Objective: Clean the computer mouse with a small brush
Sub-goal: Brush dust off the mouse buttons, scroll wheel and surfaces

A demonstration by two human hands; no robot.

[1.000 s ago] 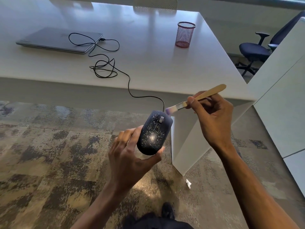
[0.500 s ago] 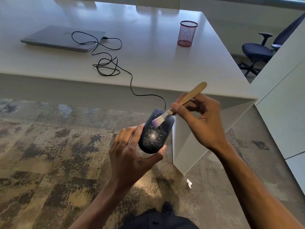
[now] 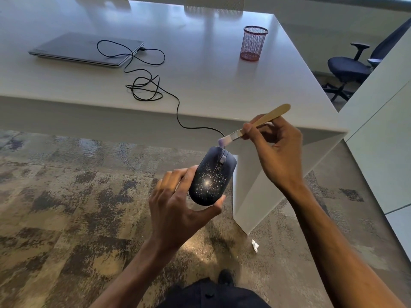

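Note:
A dark computer mouse (image 3: 212, 176), speckled with pale dust, is held in the air over the carpet in front of the table's edge. My left hand (image 3: 178, 203) grips it from the left and below, thumb at its rear. Its black cable (image 3: 178, 107) runs up onto the table. My right hand (image 3: 278, 152) pinches a small brush (image 3: 255, 124) with a wooden handle and a metal ferrule. The pale bristles hover just above the mouse's front end, by the cable, a little apart from the shell.
The white table (image 3: 200, 70) bears a closed grey laptop (image 3: 89, 50) and a red mesh pen cup (image 3: 253, 43). A dark office chair (image 3: 351, 67) stands at the right, beside a white partition (image 3: 382, 134). A scrap of white paper (image 3: 254, 245) lies on the carpet.
Half a second ago the bristles lay on the mouse's top near the wheel; the brush has since swung up and forward off the front. My left hand kept the mouse still.

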